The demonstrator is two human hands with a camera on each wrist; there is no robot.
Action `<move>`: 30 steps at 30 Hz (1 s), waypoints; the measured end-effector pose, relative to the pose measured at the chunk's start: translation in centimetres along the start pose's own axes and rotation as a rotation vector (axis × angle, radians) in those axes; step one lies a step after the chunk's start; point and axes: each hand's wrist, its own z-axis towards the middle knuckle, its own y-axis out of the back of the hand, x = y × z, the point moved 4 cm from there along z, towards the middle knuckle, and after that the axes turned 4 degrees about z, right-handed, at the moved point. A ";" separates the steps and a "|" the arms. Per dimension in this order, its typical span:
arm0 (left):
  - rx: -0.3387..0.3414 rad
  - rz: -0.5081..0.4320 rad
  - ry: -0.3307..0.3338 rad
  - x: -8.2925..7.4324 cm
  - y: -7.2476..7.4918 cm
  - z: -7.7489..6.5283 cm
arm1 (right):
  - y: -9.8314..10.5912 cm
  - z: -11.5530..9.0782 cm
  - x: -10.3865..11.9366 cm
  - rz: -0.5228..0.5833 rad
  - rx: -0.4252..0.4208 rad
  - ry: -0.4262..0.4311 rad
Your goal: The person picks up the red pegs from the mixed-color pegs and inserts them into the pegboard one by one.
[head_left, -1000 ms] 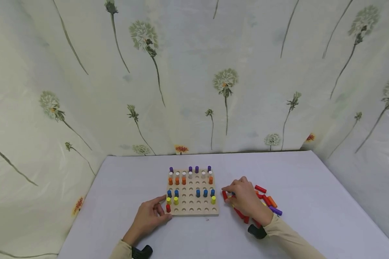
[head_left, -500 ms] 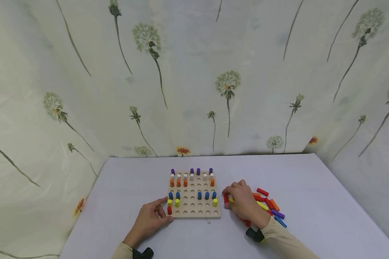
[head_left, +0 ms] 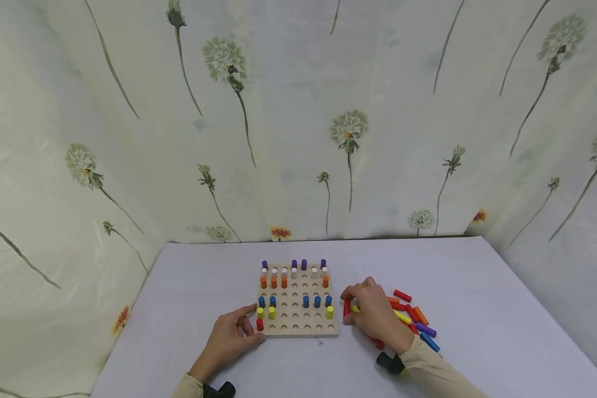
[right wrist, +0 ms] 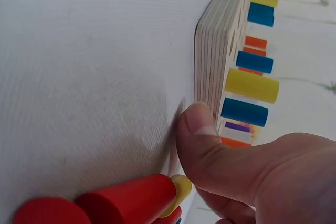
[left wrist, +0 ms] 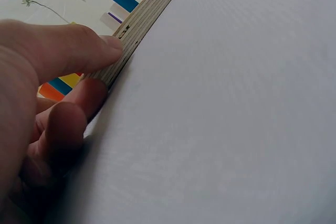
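Observation:
My left hand (head_left: 228,336) grips the front left corner of a wooden pegboard (head_left: 298,334), thumb at the front edge and index finger along the left side. Upright in its holes stand rows of purple, white, orange, blue and yellow pegs (head_left: 330,313), plus one red peg (head_left: 260,325) in the front left hole. To the right of the board my right hand (head_left: 378,318) pinches a loose red peg (head_left: 346,308) end to end between index finger and thumb. In the right wrist view the thumb (right wrist: 202,140) hides that peg.
Loose pegs lie in a pile under and beside the right hand, among them a purple peg (head_left: 425,329), a blue peg (head_left: 430,341) and an orange peg (head_left: 420,315). A white cloth covers the table (head_left: 204,276). Behind it hangs a dandelion-print curtain (head_left: 288,138).
The right thumb and index finger have closed onto the ends of the red peg at the pile's left side. The left hand keeps its hold on the board. The head view shifted slightly.

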 end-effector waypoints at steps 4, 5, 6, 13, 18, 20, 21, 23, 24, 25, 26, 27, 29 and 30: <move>0.002 -0.001 0.002 -0.1 0.1 0.0 | 0.2 -0.2 0.3 0.009 -0.025 0.023; 0.003 -0.002 0.004 0.0 0.1 0.1 | 0.3 -0.2 0.3 0.014 -0.030 0.027; 0.004 -0.004 0.006 0.0 0.1 0.1 | 0.4 -0.2 0.4 0.022 -0.035 0.030; 0.000 -0.007 0.012 -0.1 0.1 0.1 | 0.7 -0.3 0.3 0.028 -0.064 0.026; -0.004 -0.008 0.014 -0.1 0.1 0.0 | 1.2 -0.6 0.4 0.051 -0.062 0.028; -0.004 -0.007 0.014 -0.1 0.1 -0.1 | 1.4 -0.6 0.3 0.052 -0.064 0.030; -0.004 -0.007 0.013 -0.1 0.1 -0.1 | 1.5 -0.7 0.2 0.048 -0.067 0.032; -0.003 -0.007 0.012 -0.1 0.0 0.0 | 1.8 -0.7 0.1 0.047 -0.080 0.037; -0.002 -0.008 0.011 -0.1 0.0 0.0 | 1.9 -0.6 0.0 0.045 -0.089 0.041; -0.001 -0.009 0.011 -0.1 0.0 0.0 | 2.1 -0.6 -0.1 0.045 -0.101 0.046; -0.001 -0.010 0.009 -0.1 0.0 0.0 | 2.2 -0.5 -0.1 0.045 -0.115 0.055; -0.001 -0.010 0.008 -0.1 0.0 0.0 | 2.3 -0.5 -0.2 0.046 -0.130 0.064; -0.001 -0.009 0.008 -0.1 0.0 0.0 | 2.6 -0.4 -0.1 0.056 -0.162 0.079; -0.002 -0.008 0.008 -0.1 0.0 -0.1 | 2.7 -0.4 0.0 0.065 -0.180 0.088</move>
